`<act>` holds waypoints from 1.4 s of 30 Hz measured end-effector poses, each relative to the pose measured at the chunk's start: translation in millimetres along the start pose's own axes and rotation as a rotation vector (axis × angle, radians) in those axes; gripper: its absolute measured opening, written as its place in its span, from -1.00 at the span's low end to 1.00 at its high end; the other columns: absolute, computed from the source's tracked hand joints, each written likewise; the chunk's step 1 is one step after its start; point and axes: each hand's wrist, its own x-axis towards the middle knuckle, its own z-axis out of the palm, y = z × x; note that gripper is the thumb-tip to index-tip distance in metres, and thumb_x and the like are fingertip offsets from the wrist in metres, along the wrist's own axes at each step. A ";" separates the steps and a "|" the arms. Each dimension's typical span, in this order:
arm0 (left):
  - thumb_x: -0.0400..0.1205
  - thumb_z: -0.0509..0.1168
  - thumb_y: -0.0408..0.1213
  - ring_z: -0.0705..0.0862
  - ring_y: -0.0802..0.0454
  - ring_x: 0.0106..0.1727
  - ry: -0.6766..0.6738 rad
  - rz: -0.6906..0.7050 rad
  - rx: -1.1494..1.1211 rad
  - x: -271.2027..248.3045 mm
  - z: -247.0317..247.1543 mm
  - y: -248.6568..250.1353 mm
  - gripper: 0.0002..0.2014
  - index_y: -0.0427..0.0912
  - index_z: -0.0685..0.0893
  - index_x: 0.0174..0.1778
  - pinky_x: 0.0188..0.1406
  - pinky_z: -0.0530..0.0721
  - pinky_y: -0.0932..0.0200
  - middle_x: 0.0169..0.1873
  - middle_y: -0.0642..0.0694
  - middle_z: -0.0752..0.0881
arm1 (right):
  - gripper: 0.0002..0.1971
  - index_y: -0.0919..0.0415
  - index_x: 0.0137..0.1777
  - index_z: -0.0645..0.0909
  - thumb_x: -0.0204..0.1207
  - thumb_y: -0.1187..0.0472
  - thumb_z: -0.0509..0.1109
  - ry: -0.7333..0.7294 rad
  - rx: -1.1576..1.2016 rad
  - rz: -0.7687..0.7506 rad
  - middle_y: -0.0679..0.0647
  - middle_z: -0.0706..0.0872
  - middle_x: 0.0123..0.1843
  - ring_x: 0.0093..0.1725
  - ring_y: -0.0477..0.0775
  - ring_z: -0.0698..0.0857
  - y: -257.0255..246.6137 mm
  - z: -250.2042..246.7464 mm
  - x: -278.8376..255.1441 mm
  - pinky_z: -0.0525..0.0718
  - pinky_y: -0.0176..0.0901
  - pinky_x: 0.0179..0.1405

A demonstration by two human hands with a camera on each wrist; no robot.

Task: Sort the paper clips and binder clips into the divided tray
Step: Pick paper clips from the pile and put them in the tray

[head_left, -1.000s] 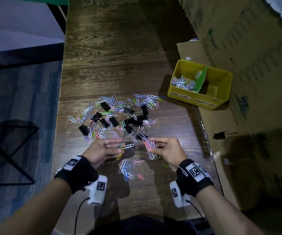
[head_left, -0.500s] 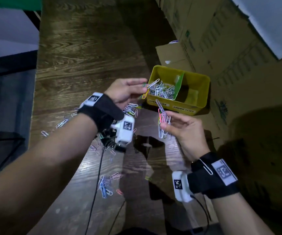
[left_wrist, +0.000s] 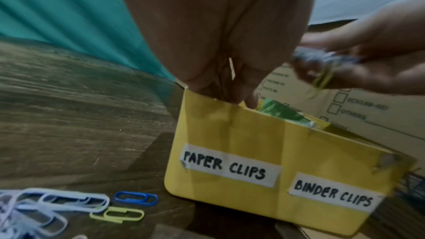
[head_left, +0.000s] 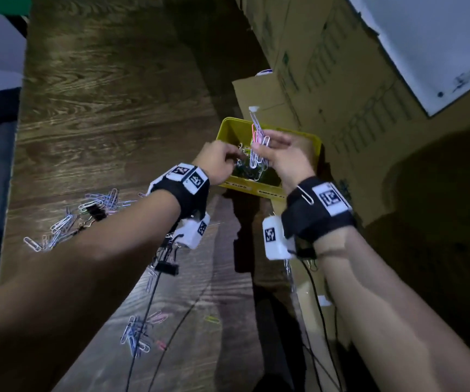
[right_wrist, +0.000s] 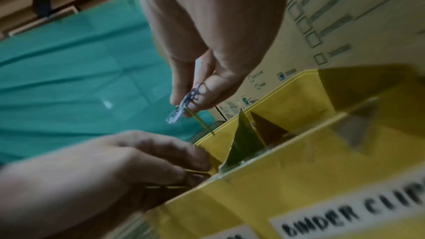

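The yellow divided tray (head_left: 244, 188) stands at the table's right edge, its front wall (left_wrist: 230, 134) labelled PAPER CLIPS on the left and BINDER CLIPS on the right. A green divider (right_wrist: 243, 139) splits it. My right hand (head_left: 259, 148) hovers over the tray and pinches a bunch of paper clips (head_left: 257, 137) that stick upward. My left hand (head_left: 229, 159) dips its curled fingers into the paper clip compartment, with a yellow paper clip (right_wrist: 197, 171) between them. Loose paper clips (head_left: 98, 203) and black binder clips (head_left: 167, 268) lie on the wooden table behind my left forearm.
Cardboard boxes (head_left: 341, 80) rise right behind and beside the tray. A small heap of paper clips (head_left: 137, 335) lies near the front, crossed by black cables (head_left: 154, 306). The table's left edge (head_left: 16, 165) drops to the floor. Green cloth (left_wrist: 69, 15) lies at the far end.
Both hands rose from the pile with paper clips and travelled right to the tray. The left hand has dropped into the paper clip compartment; the right hand has come over the tray.
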 end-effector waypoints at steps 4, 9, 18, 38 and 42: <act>0.51 0.19 -0.55 0.70 0.12 0.06 0.252 0.046 -0.204 -31.8 -6.6 -7.4 -0.68 -0.13 0.79 -0.11 0.16 0.54 0.37 0.01 -0.05 0.78 | -0.66 0.20 0.10 0.69 0.32 0.33 0.61 0.040 -0.439 -0.014 0.08 0.76 0.02 -0.01 0.00 0.74 5.8 17.9 37.4 0.73 -0.11 0.06; 0.45 0.26 -0.56 0.68 0.09 -0.11 0.373 0.046 -0.154 -80.1 -10.7 -37.3 -0.74 -0.14 0.78 -0.26 -0.04 0.58 0.34 -0.13 -0.08 0.75 | -0.62 0.21 0.27 0.64 0.45 0.24 0.52 -0.079 -0.948 -0.035 0.19 0.67 0.28 0.27 0.15 0.63 18.3 42.1 37.5 0.61 -0.06 0.29; 0.52 0.28 -0.39 0.61 0.16 -0.03 -0.171 0.050 0.118 -217.1 -9.3 -127.3 -0.72 -0.01 0.70 0.08 0.11 0.64 0.07 -0.01 0.04 0.67 | -0.76 0.17 0.12 0.73 0.46 0.18 0.49 -0.218 -0.873 -0.501 0.09 0.78 0.03 -0.01 0.01 0.69 34.5 43.8 -62.5 0.57 -0.23 0.10; 0.38 0.38 -0.36 0.58 -0.11 0.14 -0.124 -0.012 0.168 -327.4 61.1 -166.9 -0.34 -0.15 0.41 0.44 0.14 0.64 0.05 0.24 -0.15 0.46 | -0.33 0.26 0.61 0.14 0.58 0.14 0.34 -0.756 -1.299 -0.257 0.22 0.42 0.52 0.41 0.27 0.50 205.2 75.9 -239.1 0.51 0.04 0.35; 0.39 0.21 -0.11 0.59 -0.15 0.13 -0.160 0.119 0.308 -329.7 62.8 -163.5 -0.48 -0.16 0.56 0.30 0.13 0.65 0.01 0.24 -0.17 0.57 | 0.07 0.23 0.66 -0.19 0.40 0.09 0.54 -0.817 -1.398 -0.232 0.26 0.17 0.62 0.52 0.30 0.35 214.0 85.0 -233.3 0.45 0.11 0.44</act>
